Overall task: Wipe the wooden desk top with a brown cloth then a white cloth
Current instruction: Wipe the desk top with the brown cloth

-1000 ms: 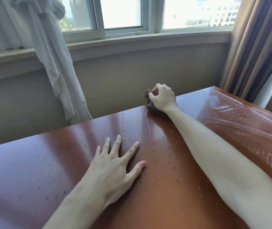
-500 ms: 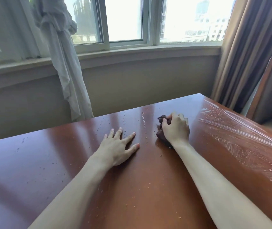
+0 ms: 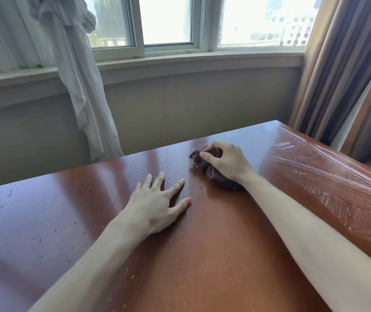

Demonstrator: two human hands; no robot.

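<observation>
Right hand (image 3: 226, 162) gripped bunched brown cloth (image 3: 216, 174) near bench (image 3: 202, 255) far edge, fingers (image 3: 209, 157) curled round it. Left hand (image 3: 155, 207) lay flat beside, fingers spread.

Brown cloth bunched on my wooden desk top.

I see the dark brown cloth (image 3: 214, 174) wadded into a lump, resting on the glossy reddish desk top (image 3: 202, 255) toward one o'clock, near its far edge. The desk top is speckled with small crumbs and droplets.
</observation>
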